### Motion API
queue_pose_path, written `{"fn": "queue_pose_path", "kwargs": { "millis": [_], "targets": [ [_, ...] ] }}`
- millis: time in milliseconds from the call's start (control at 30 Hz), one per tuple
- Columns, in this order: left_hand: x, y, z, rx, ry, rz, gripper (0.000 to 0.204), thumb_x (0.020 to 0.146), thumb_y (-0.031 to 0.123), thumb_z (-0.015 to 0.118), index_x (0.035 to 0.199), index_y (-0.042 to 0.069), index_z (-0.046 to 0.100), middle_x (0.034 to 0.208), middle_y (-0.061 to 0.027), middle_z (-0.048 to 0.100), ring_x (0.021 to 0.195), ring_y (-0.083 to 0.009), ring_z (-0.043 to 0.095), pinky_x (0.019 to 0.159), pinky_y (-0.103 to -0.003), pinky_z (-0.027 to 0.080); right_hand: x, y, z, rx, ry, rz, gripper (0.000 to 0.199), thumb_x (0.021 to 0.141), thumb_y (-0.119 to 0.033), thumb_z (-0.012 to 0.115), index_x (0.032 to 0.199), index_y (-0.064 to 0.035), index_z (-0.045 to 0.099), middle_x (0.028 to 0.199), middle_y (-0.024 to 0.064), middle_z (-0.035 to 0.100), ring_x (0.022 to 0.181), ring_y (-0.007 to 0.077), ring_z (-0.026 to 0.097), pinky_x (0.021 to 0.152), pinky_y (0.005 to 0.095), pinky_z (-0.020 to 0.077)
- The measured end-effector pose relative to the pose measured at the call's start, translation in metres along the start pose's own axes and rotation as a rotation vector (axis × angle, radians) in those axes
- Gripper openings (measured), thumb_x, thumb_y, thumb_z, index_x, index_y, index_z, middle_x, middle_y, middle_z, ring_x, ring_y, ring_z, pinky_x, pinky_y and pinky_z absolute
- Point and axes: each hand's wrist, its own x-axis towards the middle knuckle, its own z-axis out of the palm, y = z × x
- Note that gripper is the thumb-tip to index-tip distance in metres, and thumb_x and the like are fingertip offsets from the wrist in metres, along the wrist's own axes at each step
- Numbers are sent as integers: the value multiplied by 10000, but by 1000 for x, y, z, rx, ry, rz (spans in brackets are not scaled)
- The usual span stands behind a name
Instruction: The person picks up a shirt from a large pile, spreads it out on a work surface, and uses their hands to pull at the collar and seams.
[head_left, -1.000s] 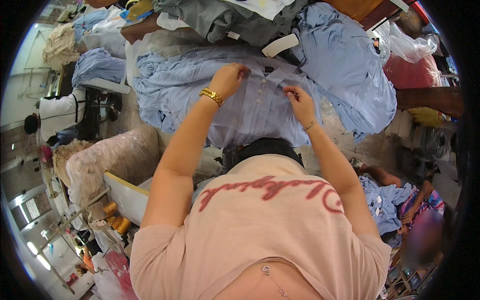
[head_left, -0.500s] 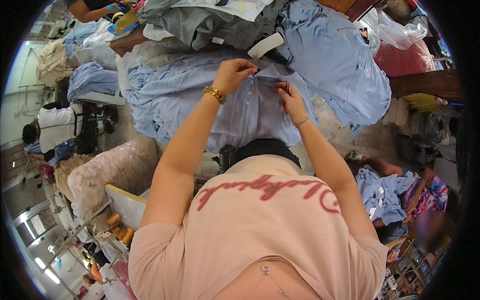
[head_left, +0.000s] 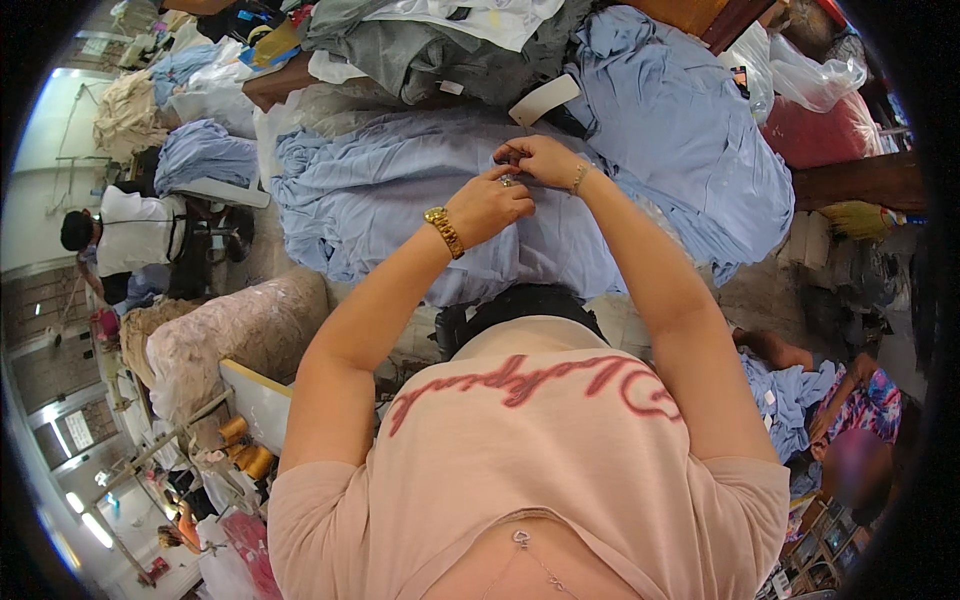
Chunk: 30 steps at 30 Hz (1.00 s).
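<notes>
A light blue button-front shirt (head_left: 545,240) lies in front of me on a heap of similar blue garments (head_left: 370,170). Over its upper front my two hands come together, fingertips nearly touching. My left hand (head_left: 490,210), with a gold watch above it, is closed, its fingers pinching the shirt cloth. Just beyond and to its right, my right hand (head_left: 545,162) is curled closed with the fingertips pointing left. What the right fingers hold is hidden; a small dark shape shows by them. The shirt's buttons are mostly covered.
More blue garments (head_left: 680,150) are heaped at the right, and grey garments (head_left: 440,50) lie at the far side. A white card strip (head_left: 545,100) rests between. Another person (head_left: 140,235) works at the left; one with blue cloth (head_left: 790,395) sits at lower right.
My right hand has moved left and slightly up to meet the left hand. My left hand has come down and to the right. The view has shifted slightly.
</notes>
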Motion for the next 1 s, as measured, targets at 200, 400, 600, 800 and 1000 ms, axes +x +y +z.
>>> {"fn": "queue_pose_path", "kwargs": {
  "millis": [200,400,600,800,1000],
  "targets": [
    [-16,-20,5,-113,142,-396,68,808,102,548,865,73,569,926,-47,586,850,-225,585,759,-327,461,-1,-2,-1,145,36,130,352,817,-237,530,1083,-7,548,903,83,600,747,162,547,692,282,445],
    [-13,-28,16,-643,295,-718,115,861,145,524,938,60,529,909,-65,623,807,-224,615,692,-298,477,-34,6,14,266,166,186,372,878,-317,487,1095,-17,525,907,85,579,793,153,514,724,284,416],
    [-3,-33,11,-710,188,-740,156,906,167,468,977,29,489,882,-97,652,840,-187,635,714,-290,484,-45,22,30,-84,261,-56,327,879,-273,456,1083,-28,535,965,134,584,929,260,552,784,340,428],
    [-2,-35,11,-780,175,-813,163,920,171,451,1005,32,461,886,-111,646,826,-172,639,710,-284,492,-51,-7,32,-504,353,-6,290,851,-284,480,1007,-48,542,995,148,581,913,327,557,767,402,452],
    [0,-38,10,-884,240,-809,150,922,169,450,997,40,459,877,-97,638,816,-159,634,689,-272,494,-40,-15,36,-641,364,128,279,840,-300,484,968,-56,533,971,157,590,862,330,582,734,434,464]
  ]
}}
